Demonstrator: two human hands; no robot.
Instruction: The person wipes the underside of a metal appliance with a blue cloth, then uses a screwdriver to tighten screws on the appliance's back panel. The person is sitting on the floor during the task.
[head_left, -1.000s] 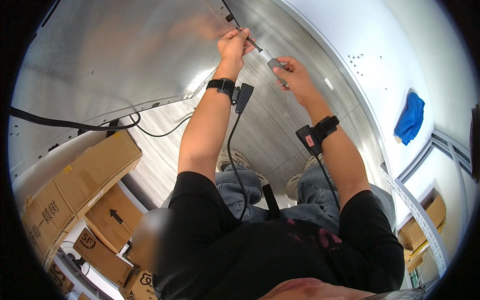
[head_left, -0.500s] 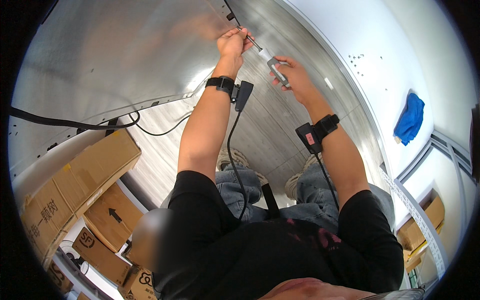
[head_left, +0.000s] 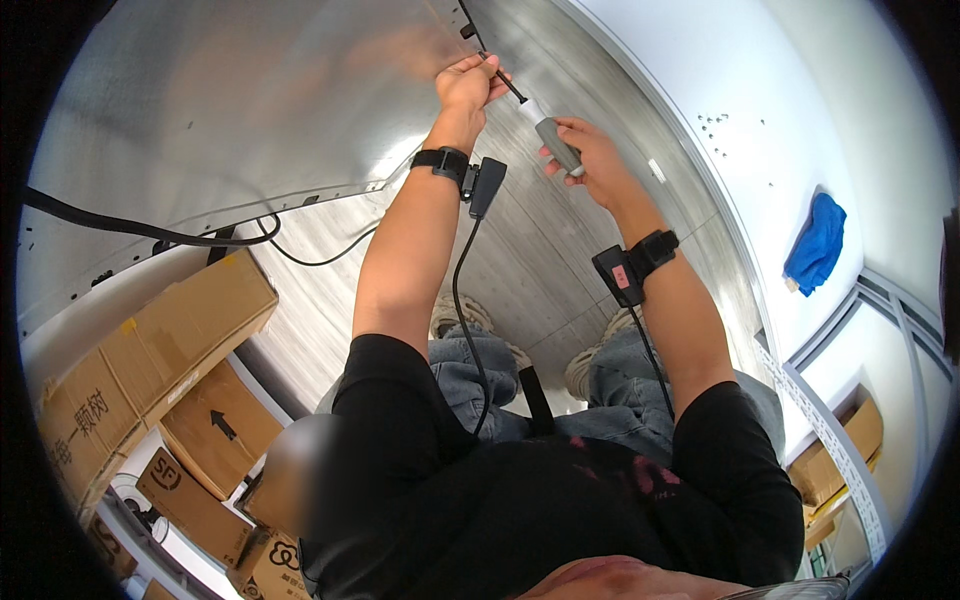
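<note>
My right hand [head_left: 588, 155] is wrapped round the grey and white handle of a screwdriver [head_left: 558, 145]. Its long thin shaft slants up and left to the edge of a large shiny metal panel [head_left: 270, 110]. Close to that edge, my left hand [head_left: 466, 86] is closed, its fingers pinched around the shaft near the tip. The tip itself is too small and too covered to show whether a screw is there. Just above the fingers, a small black part [head_left: 467, 31] sits on the panel's edge.
A white surface [head_left: 740, 170] on the right carries several small screws [head_left: 712, 125] and a blue cloth [head_left: 816, 243]. Cardboard boxes [head_left: 190, 330] are stacked at lower left. A black cable [head_left: 130, 228] runs along the panel, and cords hang from both wrist straps. Wood-look floor [head_left: 560, 260] lies below.
The screwdriver handle has turned in my right hand, showing its plain grey side now. Both hands stay nearly in place, and the whole view has shifted slightly.
</note>
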